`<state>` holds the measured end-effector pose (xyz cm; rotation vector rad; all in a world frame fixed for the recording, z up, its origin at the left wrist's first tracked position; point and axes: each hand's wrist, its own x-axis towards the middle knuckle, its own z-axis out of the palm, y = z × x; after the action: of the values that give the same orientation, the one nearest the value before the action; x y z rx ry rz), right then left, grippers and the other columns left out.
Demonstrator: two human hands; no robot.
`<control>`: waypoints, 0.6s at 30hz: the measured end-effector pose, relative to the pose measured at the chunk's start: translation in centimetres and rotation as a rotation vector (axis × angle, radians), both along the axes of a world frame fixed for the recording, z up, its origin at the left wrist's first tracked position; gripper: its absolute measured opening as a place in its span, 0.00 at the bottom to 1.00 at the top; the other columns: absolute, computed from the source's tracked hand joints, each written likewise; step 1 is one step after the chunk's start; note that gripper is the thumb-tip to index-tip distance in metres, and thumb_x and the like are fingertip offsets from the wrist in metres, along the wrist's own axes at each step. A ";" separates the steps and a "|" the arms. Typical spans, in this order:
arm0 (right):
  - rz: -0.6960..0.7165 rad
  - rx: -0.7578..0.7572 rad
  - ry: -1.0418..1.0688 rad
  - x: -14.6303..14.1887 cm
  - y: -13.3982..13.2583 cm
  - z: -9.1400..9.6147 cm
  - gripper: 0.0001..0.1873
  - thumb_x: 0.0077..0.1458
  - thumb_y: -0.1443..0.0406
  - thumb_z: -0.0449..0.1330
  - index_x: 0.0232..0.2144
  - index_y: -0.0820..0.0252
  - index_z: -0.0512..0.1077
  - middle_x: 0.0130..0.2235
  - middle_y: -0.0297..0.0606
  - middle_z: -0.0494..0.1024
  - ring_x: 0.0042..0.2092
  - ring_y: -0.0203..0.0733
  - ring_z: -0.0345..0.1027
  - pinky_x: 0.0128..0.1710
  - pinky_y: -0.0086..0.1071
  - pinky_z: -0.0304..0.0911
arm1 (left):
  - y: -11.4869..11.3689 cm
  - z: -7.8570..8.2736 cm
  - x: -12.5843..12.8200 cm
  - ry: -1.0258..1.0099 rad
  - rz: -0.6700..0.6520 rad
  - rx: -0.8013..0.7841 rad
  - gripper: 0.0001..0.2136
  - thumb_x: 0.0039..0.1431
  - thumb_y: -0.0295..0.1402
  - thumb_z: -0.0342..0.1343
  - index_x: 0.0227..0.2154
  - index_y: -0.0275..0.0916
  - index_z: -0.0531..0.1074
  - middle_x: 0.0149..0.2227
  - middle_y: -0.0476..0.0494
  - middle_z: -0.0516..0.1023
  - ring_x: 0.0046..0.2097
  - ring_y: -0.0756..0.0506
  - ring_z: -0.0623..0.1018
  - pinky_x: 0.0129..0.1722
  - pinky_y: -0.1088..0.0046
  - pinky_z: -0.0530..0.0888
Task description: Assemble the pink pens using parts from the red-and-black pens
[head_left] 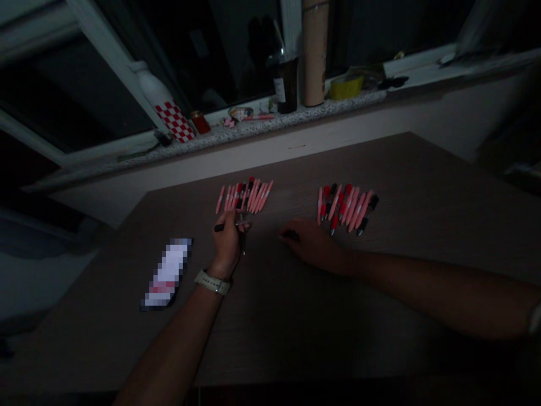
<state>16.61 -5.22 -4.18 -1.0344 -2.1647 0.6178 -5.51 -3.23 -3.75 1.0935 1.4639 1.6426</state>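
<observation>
Two rows of pink and red pens lie on a dim wooden table (380, 293): a left group (245, 196) and a right group (347, 207). My left hand (228, 239), with a watch on the wrist, is closed around a dark pen (224, 226) just below the left group; a thin part hangs down from it. My right hand (310, 243) rests on the table between the groups, fingers curled over a small dark piece (291, 233) that I cannot make out.
A blurred-out flat object (167, 273) lies left of my left arm. Behind the table a windowsill holds a checkered bottle (167, 104), a dark bottle (286, 84), a cardboard tube (315, 53) and a tape roll (345, 87).
</observation>
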 end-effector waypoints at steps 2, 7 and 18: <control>0.013 0.001 -0.005 0.0 0.0 -0.1 0.08 0.58 0.72 0.60 0.39 0.61 0.77 0.40 0.40 0.79 0.42 0.42 0.71 0.44 0.35 0.63 | -0.1 0.0 0.0 0.053 0.009 -0.002 0.15 0.60 0.45 0.55 0.33 0.37 0.76 0.18 0.54 0.67 0.22 0.51 0.72 0.25 0.77 0.68; 0.021 0.008 -0.017 -0.1 0.0 0.0 0.09 0.58 0.72 0.60 0.40 0.61 0.78 0.40 0.41 0.79 0.42 0.42 0.72 0.45 0.35 0.63 | -0.4 0.3 0.3 0.285 -0.044 -0.037 0.17 0.62 0.45 0.53 0.28 0.37 0.75 0.19 0.51 0.70 0.23 0.51 0.71 0.24 0.77 0.64; 0.002 0.004 -0.019 -0.2 0.1 -0.3 0.09 0.57 0.72 0.60 0.40 0.62 0.77 0.40 0.41 0.80 0.42 0.42 0.72 0.46 0.35 0.64 | -1.1 0.8 1.0 0.530 -0.234 -0.123 0.16 0.61 0.44 0.55 0.26 0.37 0.75 0.18 0.53 0.66 0.22 0.51 0.66 0.23 0.76 0.60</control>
<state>16.45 -5.09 -4.47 -1.0403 -2.1831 0.6059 -4.51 -4.38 -2.93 1.6412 1.6539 1.1306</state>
